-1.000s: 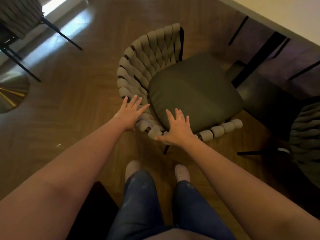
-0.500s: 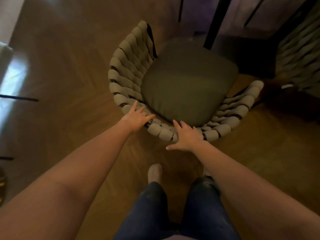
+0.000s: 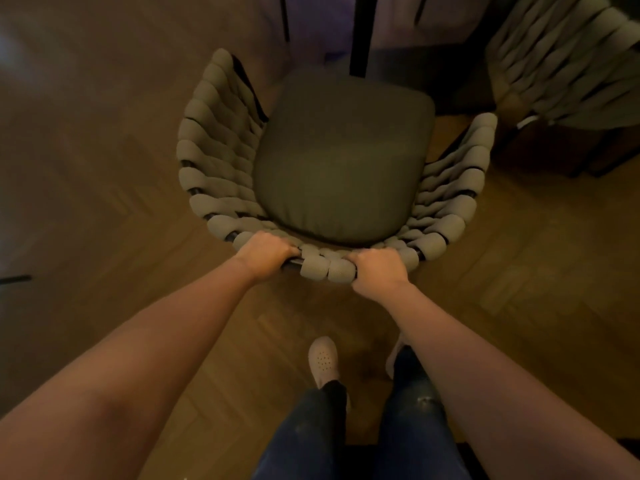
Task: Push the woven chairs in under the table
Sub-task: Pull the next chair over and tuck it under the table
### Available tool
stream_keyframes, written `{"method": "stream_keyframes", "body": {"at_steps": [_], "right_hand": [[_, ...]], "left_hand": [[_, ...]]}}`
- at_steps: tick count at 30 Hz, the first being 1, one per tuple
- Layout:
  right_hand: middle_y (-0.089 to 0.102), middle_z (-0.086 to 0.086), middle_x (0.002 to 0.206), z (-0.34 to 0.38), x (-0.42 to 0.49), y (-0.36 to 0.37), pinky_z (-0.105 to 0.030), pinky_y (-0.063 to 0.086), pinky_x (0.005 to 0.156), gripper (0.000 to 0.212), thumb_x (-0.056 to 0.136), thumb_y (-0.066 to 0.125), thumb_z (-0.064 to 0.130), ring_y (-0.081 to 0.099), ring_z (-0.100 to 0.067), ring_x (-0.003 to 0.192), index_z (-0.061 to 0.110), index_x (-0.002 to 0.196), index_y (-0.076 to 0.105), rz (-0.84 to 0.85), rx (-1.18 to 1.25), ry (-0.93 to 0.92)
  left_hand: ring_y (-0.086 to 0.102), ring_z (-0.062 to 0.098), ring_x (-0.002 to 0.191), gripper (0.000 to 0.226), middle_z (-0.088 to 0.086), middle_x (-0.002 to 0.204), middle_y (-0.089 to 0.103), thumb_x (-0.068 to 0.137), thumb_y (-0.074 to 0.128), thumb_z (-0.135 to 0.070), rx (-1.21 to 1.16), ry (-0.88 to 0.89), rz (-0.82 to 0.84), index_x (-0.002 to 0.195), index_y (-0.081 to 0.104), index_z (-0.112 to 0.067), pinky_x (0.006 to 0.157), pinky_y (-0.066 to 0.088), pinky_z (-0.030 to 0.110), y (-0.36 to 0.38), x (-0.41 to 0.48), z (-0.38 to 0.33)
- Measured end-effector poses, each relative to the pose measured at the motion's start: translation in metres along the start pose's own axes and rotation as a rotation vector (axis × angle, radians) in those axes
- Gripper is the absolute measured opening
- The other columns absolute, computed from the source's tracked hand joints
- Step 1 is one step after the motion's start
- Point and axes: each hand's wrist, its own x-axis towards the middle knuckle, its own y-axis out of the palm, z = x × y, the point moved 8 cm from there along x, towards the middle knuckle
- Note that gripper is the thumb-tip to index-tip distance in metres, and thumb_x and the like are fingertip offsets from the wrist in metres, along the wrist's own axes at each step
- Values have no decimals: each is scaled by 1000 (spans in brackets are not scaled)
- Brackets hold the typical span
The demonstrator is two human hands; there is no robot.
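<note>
The woven chair (image 3: 214,157) stands straight in front of the person. Its curved back is toward them and its open front faces a dark table leg (image 3: 362,32) that rises at the far edge of the seat cushion (image 3: 343,161). Both hands are on the top rim of the chair's back, at the nearest part of the curve. The left hand (image 3: 265,254) is curled over the rim just left of centre, fingers wrapped down over the padded weave. The right hand (image 3: 379,271) grips the same rim just right of centre, knuckles up, with a few woven loops between the two. Both forearms reach out and down, nearly straight, converging on the chair. A second woven chair (image 3: 561,64) stands at the far right, apart from the first. On the herringbone wood floor (image 3: 104,168), a pale perforated shoe (image 3: 322,358) shows between the arms.
</note>
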Motion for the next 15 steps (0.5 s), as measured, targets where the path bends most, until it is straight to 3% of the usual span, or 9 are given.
{"method": "stream_keyframes", "body": {"at_steps": [5,15], "right_hand": [[67,3,103,-46,17,-27,-37,42,91,38,91,54,30,61,-19,98,35,128,56,-25,-50,30],[63,3,110,-142,61,-76,-39,33,100,34,92,54,30,57,-20,105,35,124,59,-6,-177,48]], "left_hand": [[62,15,95,21,-3,105,66,94,54,-21,-104,-27,-55,112,62,-29,81,48,28,-23,41,-7],[62,17,93,29,-1,102,65,92,56,-15,-219,-65,-69,118,60,-28,89,52,36,-75,132,-26]]}}
